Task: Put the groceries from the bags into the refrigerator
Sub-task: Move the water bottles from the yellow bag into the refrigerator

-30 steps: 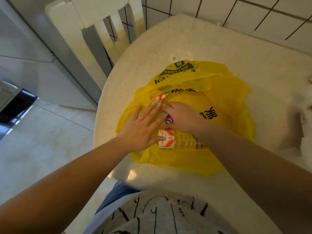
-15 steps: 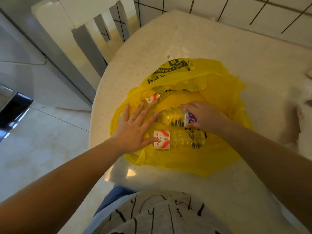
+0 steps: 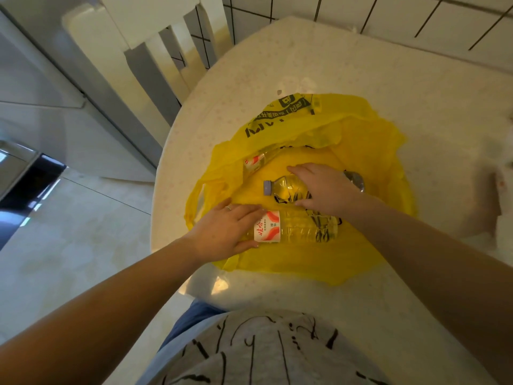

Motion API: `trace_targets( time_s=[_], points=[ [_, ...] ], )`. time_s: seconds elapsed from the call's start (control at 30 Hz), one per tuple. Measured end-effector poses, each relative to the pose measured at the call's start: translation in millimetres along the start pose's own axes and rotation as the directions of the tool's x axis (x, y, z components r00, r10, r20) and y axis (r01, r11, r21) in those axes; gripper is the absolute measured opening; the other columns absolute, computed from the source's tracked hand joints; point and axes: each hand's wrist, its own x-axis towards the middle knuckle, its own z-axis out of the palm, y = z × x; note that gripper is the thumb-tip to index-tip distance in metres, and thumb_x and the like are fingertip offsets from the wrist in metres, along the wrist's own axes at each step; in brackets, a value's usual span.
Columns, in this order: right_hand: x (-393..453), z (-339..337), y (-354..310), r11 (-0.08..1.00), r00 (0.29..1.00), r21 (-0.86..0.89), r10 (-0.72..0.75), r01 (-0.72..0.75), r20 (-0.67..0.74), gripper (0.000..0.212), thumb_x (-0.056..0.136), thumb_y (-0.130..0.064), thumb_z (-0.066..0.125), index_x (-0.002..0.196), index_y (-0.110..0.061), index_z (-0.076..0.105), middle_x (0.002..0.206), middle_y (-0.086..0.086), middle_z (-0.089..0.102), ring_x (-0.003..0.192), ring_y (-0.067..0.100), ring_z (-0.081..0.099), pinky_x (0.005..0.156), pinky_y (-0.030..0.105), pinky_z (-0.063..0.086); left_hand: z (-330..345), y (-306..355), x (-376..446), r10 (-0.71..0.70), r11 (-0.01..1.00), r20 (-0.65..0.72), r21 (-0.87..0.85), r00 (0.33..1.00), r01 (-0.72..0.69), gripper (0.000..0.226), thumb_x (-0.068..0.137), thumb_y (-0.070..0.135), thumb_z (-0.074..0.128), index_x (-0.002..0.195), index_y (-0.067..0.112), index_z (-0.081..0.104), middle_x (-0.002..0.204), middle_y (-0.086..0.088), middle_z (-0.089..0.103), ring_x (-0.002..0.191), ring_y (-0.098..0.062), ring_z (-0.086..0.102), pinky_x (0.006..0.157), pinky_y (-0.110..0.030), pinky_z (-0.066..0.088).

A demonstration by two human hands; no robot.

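while on bottles point(image 3: 288, 187), both hands point(image 3: 324, 190)

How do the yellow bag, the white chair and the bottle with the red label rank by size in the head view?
1. White chair, partly cut off by the frame
2. Yellow bag
3. Bottle with the red label

A yellow plastic bag point(image 3: 305, 262) lies flattened on a pale round table point(image 3: 416, 107) at frame centre. The right hand point(image 3: 324, 190) grips a purple-capped bottle point(image 3: 280, 187) lying on the bag. Below it, the left hand point(image 3: 222, 232) holds the neck end of a red-and-white-labelled bottle point(image 3: 294, 229). A third bottle point(image 3: 255, 162) lies partly under plastic, upper left of them.
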Motion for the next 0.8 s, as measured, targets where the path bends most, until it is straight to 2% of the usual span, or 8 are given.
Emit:
trace_targets(
  time_s=[0.13, 0.27, 0.33, 0.5, 0.8],
  points=[
    [6, 7, -8, 0.993, 0.999, -0.108, 0.04, -0.041, -0.009, 0.085, 0.079, -0.049, 0.066, 0.147, -0.021, 0.022, 0.143, 0.006, 0.041, 0.129, 0.025, 0.038, 0.104, 0.039, 0.034, 10, -10, -16, -0.094, 0.995, -0.009, 0.038, 0.996, 0.094, 0.071, 0.086, 0.06, 0.047, 0.143, 0.024, 0.025, 0.135, -0.006, 0.053, 0.119, -0.029, 0.055, 0.101, -0.058, 0.034],
    [6, 5, -9, 0.992, 0.999, -0.114, 0.053, -0.054, -0.011, 0.082, 0.079, -0.048, 0.067, 0.145, -0.022, 0.026, 0.136, 0.006, 0.045, 0.124, 0.024, 0.042, 0.099, 0.038, 0.039, 6, -4, -18, -0.248, 0.967, 0.071, -0.038, 0.966, 0.251, 0.075, 0.088, 0.058, 0.045, 0.149, 0.025, 0.018, 0.145, -0.003, 0.042, 0.132, -0.028, 0.042, 0.113, -0.054, 0.011],
    [5, 3, -9, 0.993, 0.999, -0.106, 0.053, -0.054, -0.007, 0.079, 0.079, -0.046, 0.068, 0.143, -0.022, 0.029, 0.136, 0.006, 0.045, 0.124, 0.025, 0.042, 0.098, 0.037, 0.039, 2, -2, -14, -0.288, 0.953, 0.125, -0.059, 0.949, 0.297, 0.077, 0.086, 0.063, 0.04, 0.149, 0.027, 0.013, 0.149, 0.0, 0.036, 0.136, -0.024, 0.035, 0.114, -0.052, 0.006],
    [-2, 4, -9, 0.996, 0.998, -0.075, 0.047, -0.05, -0.046, 0.078, 0.077, -0.045, 0.07, 0.141, -0.02, 0.033, 0.134, 0.006, 0.047, 0.122, 0.025, 0.044, 0.098, 0.036, 0.04, -5, 7, -7, -0.343, 0.918, 0.219, -0.125, 0.913, 0.375, 0.078, 0.085, 0.069, 0.034, 0.149, 0.03, 0.01, 0.15, 0.004, 0.034, 0.136, -0.02, 0.034, 0.114, -0.055, 0.003],
    [-15, 4, -6, 0.996, 0.985, 0.019, 0.093, -0.091, -0.142, 0.081, 0.074, -0.041, 0.074, 0.141, -0.019, 0.035, 0.135, 0.006, 0.045, 0.124, 0.024, 0.043, 0.1, 0.035, 0.038, -19, 21, 6, -0.343, 0.924, 0.231, -0.09, 0.911, 0.371, 0.076, 0.081, 0.064, 0.053, 0.143, 0.031, 0.024, 0.144, 0.005, 0.042, 0.131, -0.022, 0.04, 0.113, -0.056, 0.013]
  ],
)
